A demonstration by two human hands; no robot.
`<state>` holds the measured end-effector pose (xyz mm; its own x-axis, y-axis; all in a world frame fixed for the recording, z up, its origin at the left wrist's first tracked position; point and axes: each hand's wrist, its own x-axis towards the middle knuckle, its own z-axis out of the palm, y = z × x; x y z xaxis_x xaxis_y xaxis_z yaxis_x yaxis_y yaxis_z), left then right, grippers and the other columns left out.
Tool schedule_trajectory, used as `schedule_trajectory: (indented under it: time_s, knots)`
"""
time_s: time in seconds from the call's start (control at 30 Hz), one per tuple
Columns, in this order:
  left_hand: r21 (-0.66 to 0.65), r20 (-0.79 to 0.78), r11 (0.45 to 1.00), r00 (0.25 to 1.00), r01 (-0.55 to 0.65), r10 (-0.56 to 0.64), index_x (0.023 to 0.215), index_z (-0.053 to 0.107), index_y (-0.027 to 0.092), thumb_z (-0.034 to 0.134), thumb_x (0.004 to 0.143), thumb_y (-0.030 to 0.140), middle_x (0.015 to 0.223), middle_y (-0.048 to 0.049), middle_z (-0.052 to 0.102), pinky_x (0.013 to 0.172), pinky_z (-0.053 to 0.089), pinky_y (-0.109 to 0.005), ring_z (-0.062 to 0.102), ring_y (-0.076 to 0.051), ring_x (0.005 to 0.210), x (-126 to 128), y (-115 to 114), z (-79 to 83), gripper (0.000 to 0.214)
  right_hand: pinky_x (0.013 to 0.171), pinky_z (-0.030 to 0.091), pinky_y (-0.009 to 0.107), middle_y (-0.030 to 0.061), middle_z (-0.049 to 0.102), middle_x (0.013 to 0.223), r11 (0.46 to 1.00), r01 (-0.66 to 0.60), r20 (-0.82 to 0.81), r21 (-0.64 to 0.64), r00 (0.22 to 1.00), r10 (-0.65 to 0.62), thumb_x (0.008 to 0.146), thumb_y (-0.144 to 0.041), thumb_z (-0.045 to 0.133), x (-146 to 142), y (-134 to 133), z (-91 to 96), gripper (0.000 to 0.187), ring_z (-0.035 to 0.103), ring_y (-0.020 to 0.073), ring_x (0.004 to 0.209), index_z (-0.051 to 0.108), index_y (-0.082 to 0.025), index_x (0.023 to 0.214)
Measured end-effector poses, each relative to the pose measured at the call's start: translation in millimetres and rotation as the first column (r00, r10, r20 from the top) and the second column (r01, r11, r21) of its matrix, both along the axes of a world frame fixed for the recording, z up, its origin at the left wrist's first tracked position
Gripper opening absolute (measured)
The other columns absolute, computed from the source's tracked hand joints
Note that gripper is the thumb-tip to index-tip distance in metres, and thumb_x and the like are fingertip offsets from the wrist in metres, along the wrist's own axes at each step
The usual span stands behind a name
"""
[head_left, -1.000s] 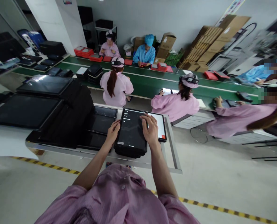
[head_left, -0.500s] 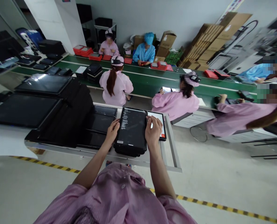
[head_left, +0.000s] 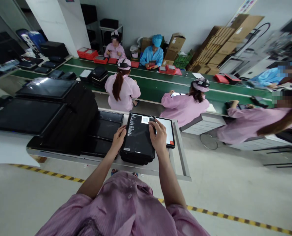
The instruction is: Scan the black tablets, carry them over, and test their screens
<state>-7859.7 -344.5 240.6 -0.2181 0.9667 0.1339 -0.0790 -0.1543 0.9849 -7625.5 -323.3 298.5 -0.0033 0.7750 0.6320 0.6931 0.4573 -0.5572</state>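
A black tablet lies on top of a stack of tablets on the white work table, its dark screen showing small text and a white square. My left hand grips the tablet's left edge, fingers curled. My right hand rests on the tablet's right side, fingertips touching the screen near the white square. A second tablet with a white screen lies just right of it, partly under my right hand.
Dark tablets in trays and large black screens fill the table to my left. Beyond runs a green conveyor belt with several seated people in pink and blue coats. Cardboard boxes stack at the far wall.
My right hand moved from the white-screen tablet back onto the black tablet's screen. A white square has appeared on that screen. My left hand stayed put.
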Motion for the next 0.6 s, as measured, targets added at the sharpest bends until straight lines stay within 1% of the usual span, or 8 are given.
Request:
schedule_trajectory:
  time_s: [0.17,0.33,0.4,0.5,0.6]
  knots:
    - [0.004,0.001,1.000,1.000,0.009,-0.009,0.115,0.088,0.021,0.072,0.098,0.066,0.151,-0.0147,0.074,0.129,0.048,-0.048,0.066,-0.032,0.147,-0.2,0.6,0.0,0.050,0.122,0.051,0.059,0.0114,0.084,0.127,0.999,0.029,-0.027,0.021,0.999,-0.028,0.116,-0.044,0.053,1.4,0.2,0.7,0.032,0.066,0.0327,0.146,0.077,-0.027,0.130]
    - [-0.003,-0.003,1.000,1.000,0.013,-0.013,0.116,0.088,0.022,0.072,0.100,0.065,0.154,-0.0138,0.072,0.129,0.048,-0.047,0.064,-0.031,0.149,-0.5,0.7,-0.3,0.048,0.123,0.051,0.059,0.0124,0.081,0.137,1.000,0.012,-0.001,-0.001,1.000,-0.012,0.117,-0.049,0.049,2.3,2.2,-0.5,0.038,0.064,0.0330,0.149,0.073,-0.027,0.137]
    - [-0.007,0.003,1.000,1.000,0.015,-0.015,0.117,0.087,0.022,0.072,0.100,0.065,0.154,-0.0139,0.072,0.129,0.048,-0.047,0.064,-0.031,0.149,-0.6,0.9,-0.6,0.048,0.124,0.050,0.059,0.0125,0.080,0.139,1.000,0.004,0.022,-0.007,1.000,-0.004,0.117,-0.050,0.047,2.4,3.5,-0.9,0.041,0.062,0.0336,0.151,0.072,-0.026,0.140]
    - [-0.008,0.006,1.000,1.000,0.021,-0.021,0.117,0.087,0.022,0.072,0.099,0.065,0.154,-0.0143,0.072,0.129,0.048,-0.046,0.064,-0.031,0.149,-0.8,1.2,-0.8,0.049,0.125,0.047,0.060,0.0129,0.080,0.140,1.000,0.000,0.052,-0.031,0.999,0.002,0.118,-0.052,0.047,2.5,4.7,-1.4,0.042,0.059,0.0346,0.155,0.073,-0.026,0.139]
    - [-0.006,-0.003,1.000,1.000,0.024,-0.024,0.117,0.087,0.023,0.072,0.100,0.064,0.155,-0.0134,0.072,0.129,0.048,-0.046,0.064,-0.031,0.150,-1.7,1.2,-0.2,0.047,0.128,0.045,0.062,0.0131,0.079,0.141,1.000,0.009,0.046,-0.026,0.999,-0.008,0.118,-0.051,0.048,2.6,3.9,-0.9,0.041,0.057,0.0338,0.157,0.072,-0.027,0.140]
